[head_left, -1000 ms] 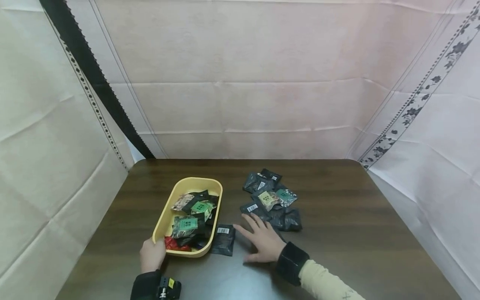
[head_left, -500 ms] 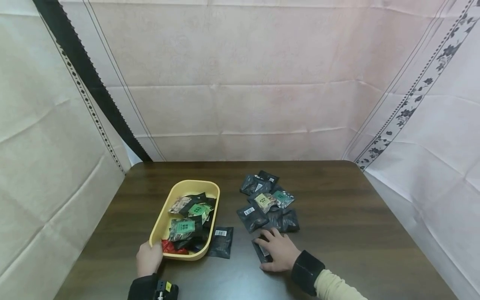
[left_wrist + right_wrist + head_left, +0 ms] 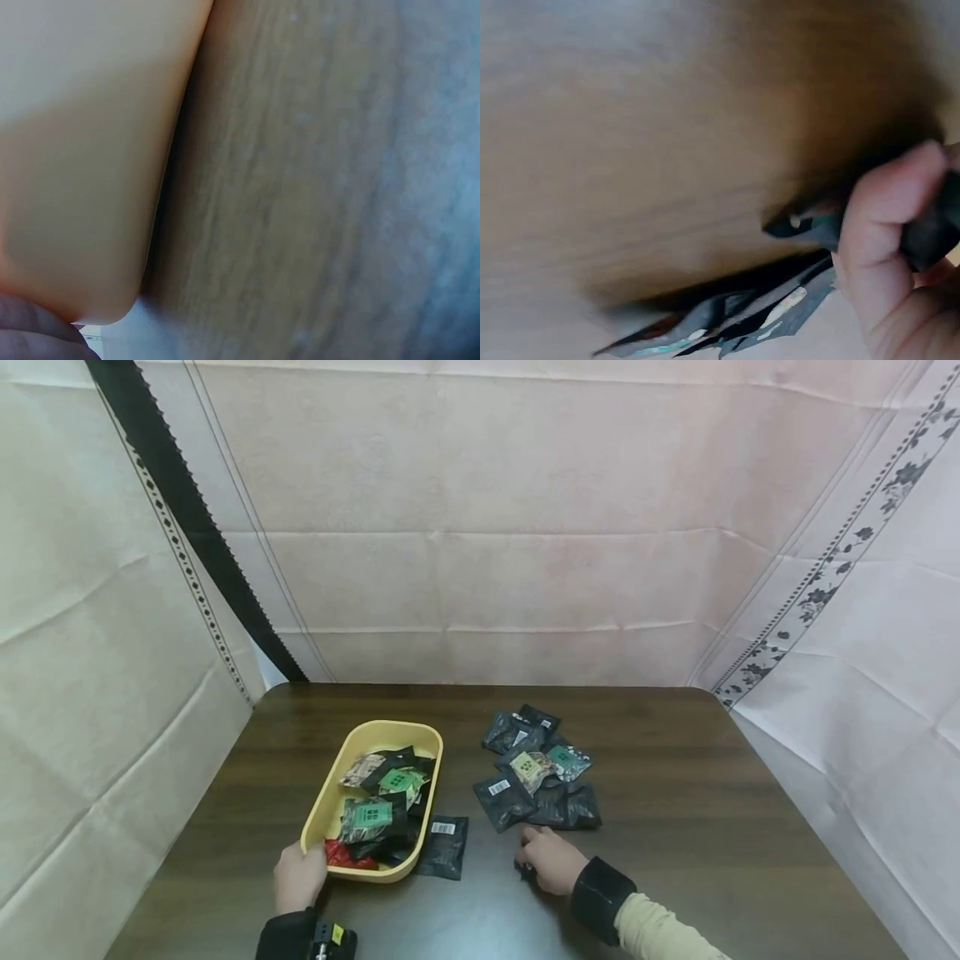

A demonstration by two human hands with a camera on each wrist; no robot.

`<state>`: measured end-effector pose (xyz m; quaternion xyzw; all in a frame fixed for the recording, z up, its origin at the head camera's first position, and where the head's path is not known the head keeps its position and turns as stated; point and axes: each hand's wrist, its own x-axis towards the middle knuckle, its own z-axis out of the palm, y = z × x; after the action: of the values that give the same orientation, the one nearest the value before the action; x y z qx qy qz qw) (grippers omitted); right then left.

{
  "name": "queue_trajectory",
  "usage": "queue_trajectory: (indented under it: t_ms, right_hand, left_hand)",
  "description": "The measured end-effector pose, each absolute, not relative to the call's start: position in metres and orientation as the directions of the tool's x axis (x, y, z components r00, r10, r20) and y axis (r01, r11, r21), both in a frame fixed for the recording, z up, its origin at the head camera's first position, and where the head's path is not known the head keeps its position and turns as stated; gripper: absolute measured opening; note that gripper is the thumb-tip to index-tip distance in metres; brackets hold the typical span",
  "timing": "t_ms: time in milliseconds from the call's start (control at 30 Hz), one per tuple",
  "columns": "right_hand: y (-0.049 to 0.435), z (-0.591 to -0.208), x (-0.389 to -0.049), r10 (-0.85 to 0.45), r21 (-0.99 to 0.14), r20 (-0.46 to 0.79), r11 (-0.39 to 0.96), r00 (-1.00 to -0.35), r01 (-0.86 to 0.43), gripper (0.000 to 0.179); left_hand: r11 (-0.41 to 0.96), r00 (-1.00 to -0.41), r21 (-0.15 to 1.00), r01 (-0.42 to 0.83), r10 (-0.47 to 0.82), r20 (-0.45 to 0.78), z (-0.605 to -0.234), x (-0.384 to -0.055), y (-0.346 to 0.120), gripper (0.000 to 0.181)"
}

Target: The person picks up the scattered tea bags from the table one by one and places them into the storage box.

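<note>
A yellow plastic basket with several small packets inside stands left of the table's middle. My left hand grips its near left corner; in the left wrist view a bit of that hand shows below the basket wall. My right hand has its fingers curled round a small black packet, mostly hidden in the grip. Just beyond that hand lies a loose pile of dark packets, some with green or yellowish labels. Inside the basket are a green-labelled packet and a red packet.
One black packet with a white barcode label lies against the basket's right side. The brown wooden table is bordered by hanging white cloth at the back and sides.
My right hand has come down off the pile's near edge, drawn a black packet toward me, and curled its fingers round it. My left hand stays on the basket.
</note>
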<state>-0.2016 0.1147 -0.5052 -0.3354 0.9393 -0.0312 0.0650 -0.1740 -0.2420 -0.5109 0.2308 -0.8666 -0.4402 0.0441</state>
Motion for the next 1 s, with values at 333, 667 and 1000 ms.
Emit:
queue_trajectory:
  t_ms: [333,667,1000]
  right_hand:
    - [0.056,-0.458,-0.224,-0.671,-0.135,0.157,0.712,-0.725,-0.689,0.027]
    - [-0.024,-0.425,-0.229,-0.698,-0.085,0.148,0.697,-0.701,-0.712,0.032]
    - [-0.077,-0.433,-0.227,-0.736,-0.009,0.170,0.663,-0.655,-0.748,0.061]
  left_hand:
    - [0.535,-0.898,0.774,-0.339,-0.430,-0.096,-0.509,-0.174,-0.243,0.036]
    - [0.486,-0.892,0.804,-0.342,-0.437,-0.115,-0.509,-0.172,-0.237,0.034]
    - [0.475,-0.887,0.810,-0.344,-0.448,-0.114,-0.508,-0.169,-0.238,0.033]
